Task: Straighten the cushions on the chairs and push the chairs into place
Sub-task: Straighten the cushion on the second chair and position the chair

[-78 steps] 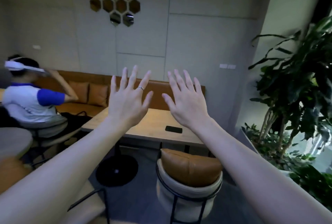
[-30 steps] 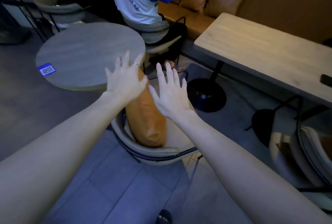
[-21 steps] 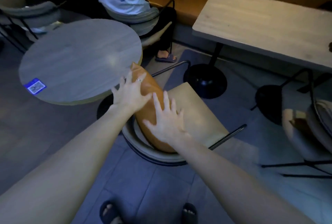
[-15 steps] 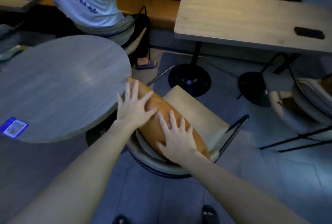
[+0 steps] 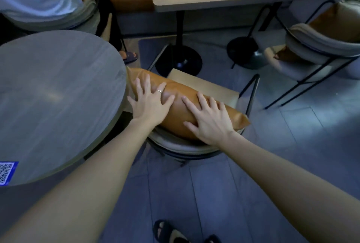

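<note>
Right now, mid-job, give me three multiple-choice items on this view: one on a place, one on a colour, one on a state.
1. Where is the cushion?
A. On the floor
B. On the chair against its backrest
C. On the round table

2. What colour is the cushion?
A. Tan-orange
B. Green
C. White

3. How do the hands meet the cushion?
A. Both closed in fists
B. One lifted clear
C. Both flat, fingers spread

Answers:
1 B, it leans in the curved backrest, beside the round table.
2 A, its leather-like cover is tan-orange.
3 C, the left hand and the right hand lie open on it.
</note>
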### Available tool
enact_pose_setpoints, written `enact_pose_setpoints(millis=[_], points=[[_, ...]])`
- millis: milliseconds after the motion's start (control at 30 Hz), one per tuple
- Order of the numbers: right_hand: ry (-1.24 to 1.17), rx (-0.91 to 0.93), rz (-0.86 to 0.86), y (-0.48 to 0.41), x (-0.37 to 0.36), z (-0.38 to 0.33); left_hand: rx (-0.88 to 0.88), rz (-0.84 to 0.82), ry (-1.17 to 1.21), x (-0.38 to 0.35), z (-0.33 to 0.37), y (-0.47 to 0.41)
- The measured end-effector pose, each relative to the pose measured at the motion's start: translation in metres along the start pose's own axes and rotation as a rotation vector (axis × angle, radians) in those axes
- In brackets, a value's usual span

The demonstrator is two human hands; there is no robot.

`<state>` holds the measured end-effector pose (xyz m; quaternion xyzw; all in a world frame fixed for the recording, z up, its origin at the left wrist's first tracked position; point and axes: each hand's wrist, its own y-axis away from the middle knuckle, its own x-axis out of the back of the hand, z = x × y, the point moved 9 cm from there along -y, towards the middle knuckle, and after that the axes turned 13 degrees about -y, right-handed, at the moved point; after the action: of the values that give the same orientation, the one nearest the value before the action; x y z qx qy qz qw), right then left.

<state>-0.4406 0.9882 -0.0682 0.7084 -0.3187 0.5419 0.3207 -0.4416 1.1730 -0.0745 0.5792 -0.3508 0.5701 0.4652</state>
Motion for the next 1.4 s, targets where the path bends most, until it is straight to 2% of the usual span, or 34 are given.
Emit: enact_pose_setpoints(millis=[267,433,567,700,900,1000,1233,1400], points=[[-0.029,-0.255,0.226,0.060,0.005,0.008,0.023,-0.062,0.068,-0.010,-0.005,0.043],[-0.201,-0.430,0.471,0.102,0.005,0.016,0.210,-0.070,0.264,-0.019,-0.031,0.063],[-0.461,-0.668,0.620,0.117,-0.010,0.020,0.239,-0.132,0.311,-0.037,-0.036,0.060],[-0.794,-0.922,0.751,0.125,-0.045,0.036,0.295,-0.122,0.376,-0.053,-0.039,0.042],[-1.544,-1.278,0.654,0.115,-0.130,0.040,0.419,-0.083,0.590,-0.073,-0.054,0.028],[-1.729,-1.252,0.638,0.103,-0.148,0.038,0.446,-0.064,0.701,-0.075,-0.063,0.021],[-1.716,-1.172,0.744,0.102,-0.149,0.046,0.404,-0.130,0.979,-0.067,-0.066,0.003],[-1.710,-1.133,0.722,0.096,-0.145,0.064,0.363,-0.147,1.088,-0.065,-0.057,0.004]])
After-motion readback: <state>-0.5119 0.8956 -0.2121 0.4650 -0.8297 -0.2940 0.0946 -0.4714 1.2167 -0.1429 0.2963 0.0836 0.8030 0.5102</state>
